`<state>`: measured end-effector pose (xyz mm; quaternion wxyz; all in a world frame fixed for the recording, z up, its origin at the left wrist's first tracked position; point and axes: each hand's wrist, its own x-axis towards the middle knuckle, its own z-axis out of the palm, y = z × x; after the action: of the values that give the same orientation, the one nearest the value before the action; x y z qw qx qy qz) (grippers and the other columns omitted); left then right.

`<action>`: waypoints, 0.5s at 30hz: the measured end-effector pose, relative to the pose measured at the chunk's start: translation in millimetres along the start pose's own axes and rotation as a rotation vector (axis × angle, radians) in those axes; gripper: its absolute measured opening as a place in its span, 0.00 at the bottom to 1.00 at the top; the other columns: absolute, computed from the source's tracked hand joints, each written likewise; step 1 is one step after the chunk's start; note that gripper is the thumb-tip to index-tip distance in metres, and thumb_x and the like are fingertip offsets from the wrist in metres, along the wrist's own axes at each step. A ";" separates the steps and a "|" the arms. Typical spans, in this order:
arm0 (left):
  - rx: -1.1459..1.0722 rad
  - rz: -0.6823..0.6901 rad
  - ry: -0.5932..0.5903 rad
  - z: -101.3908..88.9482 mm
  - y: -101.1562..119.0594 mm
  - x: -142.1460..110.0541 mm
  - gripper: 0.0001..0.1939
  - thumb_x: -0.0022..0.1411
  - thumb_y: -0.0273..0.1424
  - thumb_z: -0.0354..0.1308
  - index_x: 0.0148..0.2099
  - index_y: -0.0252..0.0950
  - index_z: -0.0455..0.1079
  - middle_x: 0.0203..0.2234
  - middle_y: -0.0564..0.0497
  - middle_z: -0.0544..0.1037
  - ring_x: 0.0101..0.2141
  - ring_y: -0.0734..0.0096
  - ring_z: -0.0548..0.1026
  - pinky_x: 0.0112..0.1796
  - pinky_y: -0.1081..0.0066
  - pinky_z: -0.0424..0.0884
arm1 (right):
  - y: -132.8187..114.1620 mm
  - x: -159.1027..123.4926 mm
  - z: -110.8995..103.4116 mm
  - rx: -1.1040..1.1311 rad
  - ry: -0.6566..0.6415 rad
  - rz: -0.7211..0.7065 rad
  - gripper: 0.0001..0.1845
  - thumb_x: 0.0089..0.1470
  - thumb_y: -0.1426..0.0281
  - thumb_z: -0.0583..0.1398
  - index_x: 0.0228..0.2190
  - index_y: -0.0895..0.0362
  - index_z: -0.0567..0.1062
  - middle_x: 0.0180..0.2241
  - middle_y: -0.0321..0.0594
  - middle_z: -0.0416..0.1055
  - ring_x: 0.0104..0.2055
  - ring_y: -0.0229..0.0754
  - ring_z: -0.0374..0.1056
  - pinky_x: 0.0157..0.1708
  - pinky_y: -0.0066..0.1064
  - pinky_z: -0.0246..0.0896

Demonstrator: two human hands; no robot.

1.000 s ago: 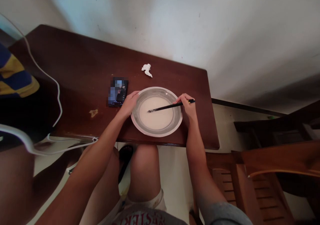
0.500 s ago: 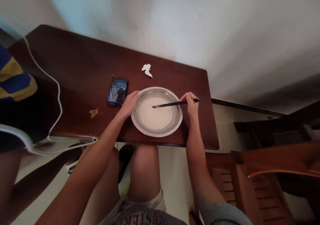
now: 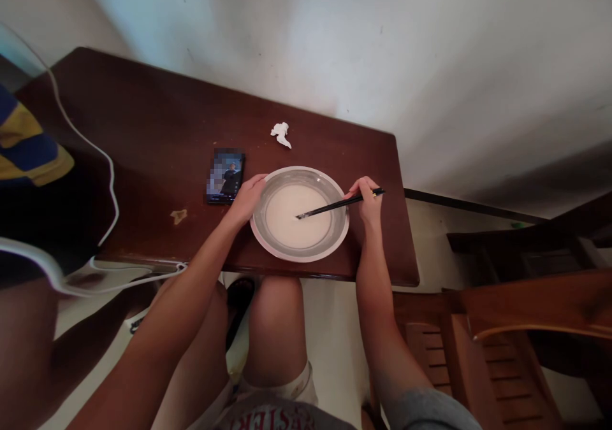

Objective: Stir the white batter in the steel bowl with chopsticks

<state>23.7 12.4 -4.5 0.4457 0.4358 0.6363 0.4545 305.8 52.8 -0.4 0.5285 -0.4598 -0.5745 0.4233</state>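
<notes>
A wide metal basin (image 3: 335,245) stands on the dark brown table close to its front edge. White, milky liquid (image 3: 291,220) covers its bottom. My left hand (image 3: 249,197) grips the basin's rim at the left, fingers closed along the edge. Black chopsticks (image 3: 329,207) are pinched in my right hand (image 3: 367,199), just beyond the basin's right rim. Their whitened tips reach the liquid near the middle of the basin; how deep they dip I cannot tell.
A phone (image 3: 225,176) with a lit screen lies left of the basin. Behind it is crumpled white tissue (image 3: 281,134). White cables (image 3: 111,175) cross the table's left side. A person in a striped garment (image 3: 29,140) is at far left; a wooden chair (image 3: 507,366) stands right.
The chopstick tips have moved slightly right and toward me within the basin. My right hand has shifted a little right, while my left hand stays on the rim.
</notes>
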 end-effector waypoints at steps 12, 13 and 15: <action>-0.014 0.026 -0.015 -0.3 -4.9 3.5 0.22 0.59 0.37 0.52 0.49 0.31 0.77 0.47 0.44 0.81 0.49 0.59 0.74 0.53 0.65 0.67 | -8.0 -2.7 3.2 0.014 -0.006 0.006 0.23 0.56 0.51 0.59 0.19 0.53 0.72 0.14 0.32 0.69 0.17 0.38 0.68 0.24 0.32 0.64; -0.014 0.022 -0.012 -0.3 -4.4 3.2 0.22 0.59 0.37 0.52 0.49 0.31 0.77 0.47 0.43 0.80 0.49 0.59 0.74 0.54 0.65 0.67 | -7.7 -3.3 3.8 0.018 -0.047 0.014 0.23 0.56 0.51 0.59 0.19 0.53 0.72 0.15 0.32 0.70 0.18 0.38 0.69 0.24 0.32 0.65; -0.013 0.015 -0.005 -0.2 -3.5 2.4 0.21 0.59 0.37 0.52 0.49 0.31 0.77 0.48 0.43 0.80 0.49 0.59 0.74 0.53 0.65 0.67 | -8.0 -4.7 5.7 0.004 -0.127 0.022 0.21 0.56 0.52 0.60 0.20 0.53 0.74 0.17 0.33 0.73 0.20 0.38 0.71 0.28 0.33 0.67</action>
<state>22.5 14.0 -8.2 0.4467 0.4387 0.6290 0.4609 299.6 46.4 5.9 0.4873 -0.4373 -0.6009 0.4585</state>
